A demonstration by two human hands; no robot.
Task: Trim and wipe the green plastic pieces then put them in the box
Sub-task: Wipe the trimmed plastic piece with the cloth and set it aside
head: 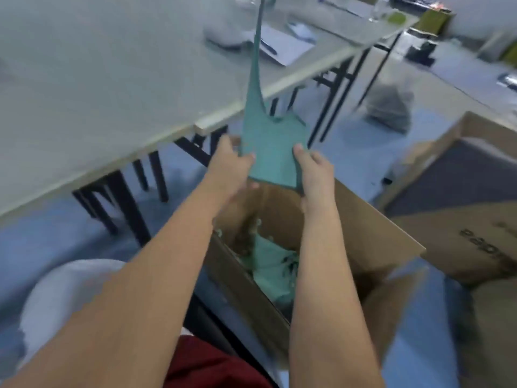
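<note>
Both hands held a green plastic piece [268, 147] above an open cardboard box [372, 233] on the blue floor [361, 163], the left hand [232, 163] pinching its left edge with thumb on the near face, the right hand [314, 170] gripping its right edge the same way. The piece's broad lower part sat between the hands, while a long narrow tip rose toward the far top of the view. More green pieces [272, 266] lay inside the box. A grey table [98, 88] stood to the left, with blurred papers [282, 44] at its far end, and a second cardboard box [458, 175] stood open on the right
</note>
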